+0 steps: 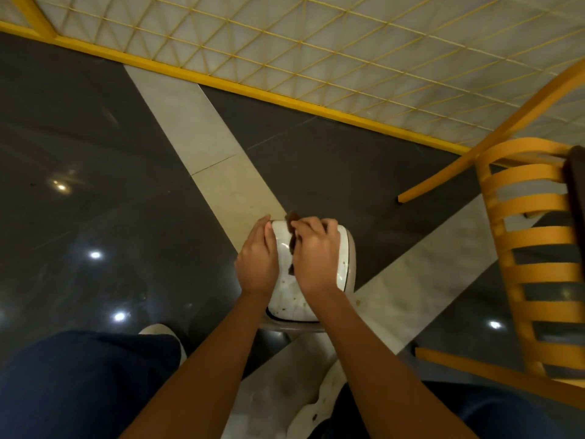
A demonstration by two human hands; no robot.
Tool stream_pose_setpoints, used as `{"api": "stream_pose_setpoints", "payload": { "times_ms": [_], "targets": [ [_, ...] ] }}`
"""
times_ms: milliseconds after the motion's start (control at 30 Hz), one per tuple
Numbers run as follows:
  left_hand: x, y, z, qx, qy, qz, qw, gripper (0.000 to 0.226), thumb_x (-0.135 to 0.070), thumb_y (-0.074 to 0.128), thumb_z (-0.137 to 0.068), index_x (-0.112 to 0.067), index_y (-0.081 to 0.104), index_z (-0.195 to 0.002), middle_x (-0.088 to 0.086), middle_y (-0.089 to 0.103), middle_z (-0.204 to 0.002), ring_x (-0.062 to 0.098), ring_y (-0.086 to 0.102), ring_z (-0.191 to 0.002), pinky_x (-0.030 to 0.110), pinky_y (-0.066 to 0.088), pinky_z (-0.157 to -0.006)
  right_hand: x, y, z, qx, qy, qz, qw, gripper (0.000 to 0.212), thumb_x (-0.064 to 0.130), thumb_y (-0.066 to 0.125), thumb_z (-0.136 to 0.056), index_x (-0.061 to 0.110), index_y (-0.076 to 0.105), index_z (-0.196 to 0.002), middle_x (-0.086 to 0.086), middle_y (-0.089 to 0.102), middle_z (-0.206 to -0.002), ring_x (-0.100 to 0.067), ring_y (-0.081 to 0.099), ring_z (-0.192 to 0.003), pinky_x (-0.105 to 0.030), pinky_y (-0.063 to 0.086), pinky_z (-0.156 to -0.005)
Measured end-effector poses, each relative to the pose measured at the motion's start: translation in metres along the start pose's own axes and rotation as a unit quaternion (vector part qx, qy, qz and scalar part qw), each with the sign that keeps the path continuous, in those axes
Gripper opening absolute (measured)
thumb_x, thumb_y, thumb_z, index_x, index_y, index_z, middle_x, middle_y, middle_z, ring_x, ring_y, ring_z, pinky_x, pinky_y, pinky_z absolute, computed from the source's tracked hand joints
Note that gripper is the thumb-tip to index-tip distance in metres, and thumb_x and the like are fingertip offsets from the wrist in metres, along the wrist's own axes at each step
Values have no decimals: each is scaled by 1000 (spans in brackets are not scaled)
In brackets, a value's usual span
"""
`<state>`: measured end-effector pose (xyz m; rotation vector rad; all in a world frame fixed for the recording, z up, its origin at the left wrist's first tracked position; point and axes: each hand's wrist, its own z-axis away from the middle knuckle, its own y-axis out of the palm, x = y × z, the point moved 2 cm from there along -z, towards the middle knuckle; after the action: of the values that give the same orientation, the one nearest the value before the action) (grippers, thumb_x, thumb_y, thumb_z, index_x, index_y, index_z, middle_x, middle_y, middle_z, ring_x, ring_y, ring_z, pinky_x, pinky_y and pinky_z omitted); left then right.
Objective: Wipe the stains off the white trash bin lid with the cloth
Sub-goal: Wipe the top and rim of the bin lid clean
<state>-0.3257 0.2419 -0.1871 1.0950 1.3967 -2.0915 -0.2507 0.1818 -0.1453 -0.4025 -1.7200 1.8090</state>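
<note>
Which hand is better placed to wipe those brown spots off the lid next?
Probably the right hand: it holds the dark cloth on the white trash bin lid, beyond the brown spots. The left hand only grips the lid's left edge.

I take this for an indoor café or hall. Polished dark floor tiles [79, 128] with pale bands fill the left, a yellow-framed lattice partition [316, 42] crosses the top, and an orange slatted chair [535, 236] stands at the right.

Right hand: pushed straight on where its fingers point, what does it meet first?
The right hand, gripping the cloth, sits at the far edge of the lid. Past that nothing stands close; only the pale floor strip lies below, then probably the yellow mesh panel. Depth is unclear.
</note>
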Motion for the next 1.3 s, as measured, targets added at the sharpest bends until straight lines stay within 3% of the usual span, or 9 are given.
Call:
{"api": "stream_pose_setpoints", "payload": {
  "times_ms": [167, 333, 600, 700, 767, 933, 1000, 1133, 1300],
  "targets": [
    [3, 0, 1, -13, 17, 1, 1000, 35, -32, 32, -99, -24, 52, -127, 1, 62, -120, 22, 59, -106, 24, 36, -81, 14, -1, -2, -6, -98, -5, 995, 45, 27, 65, -84, 13, 55, -125, -6, 55, -129, -27, 43, -114, -35, 32, -100],
    [2, 3, 3, -22, 3, -11, 1000, 39, -36, 31, -98, -23, 51, -128, 0, 60, -125, 22, 56, -112, 31, 40, -92, -22, -10, -4, -20, 20, 15, 999, 46, 25, 58, -88, 20, 46, -132, -2, 49, -129, -24, 39, -112, -29, 32, -95],
    [2, 1, 2, -28, 6, -5, 1000, 35, -31, 34, -98, -23, 54, -126, 5, 64, -117, 27, 60, -104, 30, 41, -83, 1, 2, -1, 20, -123, 16, 992, 57, 32, 66, -82, 16, 46, -133, -6, 48, -134, -28, 41, -117, -36, 31, -100],
    [1, 2, 3, -30, 2, -10, 999, 35, -32, 34, -98, -24, 53, -127, 1, 61, -123, 25, 58, -110, 37, 43, -91, -49, -5, 9, -73, -5, -11, 997, 47, 9, 72, -73, 12, 62, -119, -9, 64, -110, -31, 52, -95, -38, 44, -79],
    [1, 3, 3, -32, 6, -7, 999, 35, -33, 33, -99, -24, 53, -127, 0, 60, -124, 24, 57, -111, 38, 43, -92, -62, -6, 16, -72, 71, -49, 994, 44, 0, 67, -76, 7, 62, -119, -13, 64, -109, -35, 51, -95, -39, 44, -78],
    [2, 2, 3, -35, 1, -13, 999, 36, -31, 33, -98, -22, 53, -127, 1, 59, -126, 24, 56, -112, 36, 42, -92, -36, 5, 35, -54, -60, -3, 997, 68, 26, 88, -50, 10, 66, -112, -8, 66, -106, -31, 61, -90, -39, 52, -78],
    [2, 1, 3, -38, 5, -11, 999, 35, -30, 34, -99, -22, 53, -127, 1, 59, -126, 24, 57, -112, 35, 42, -92, -50, 6, 35, -85, -54, -6, 995, 57, 15, 85, -55, 10, 68, -110, -9, 67, -101, -33, 61, -86, -38, 52, -74],
    [0, 2, 4, -40, 23, -7, 999, 37, -32, 33, -98, -22, 54, -126, 2, 61, -123, 25, 58, -109, 36, 44, -90, -81, -5, 22, -79, 96, -49, 991, 41, -2, 63, -78, 6, 63, -118, -14, 65, -106, -37, 51, -95, -40, 44, -80],
    [3, 2, 3, -60, 24, 2, 998, 45, -39, 29, -93, -21, 57, -123, 1, 62, -121, 25, 59, -108, 34, 44, -88, -68, -1, 34, -112, -87, 10, 990, 48, 5, 80, -60, 7, 69, -107, -10, 68, -99, -34, 61, -84, -37, 52, -72]
  ]
}}
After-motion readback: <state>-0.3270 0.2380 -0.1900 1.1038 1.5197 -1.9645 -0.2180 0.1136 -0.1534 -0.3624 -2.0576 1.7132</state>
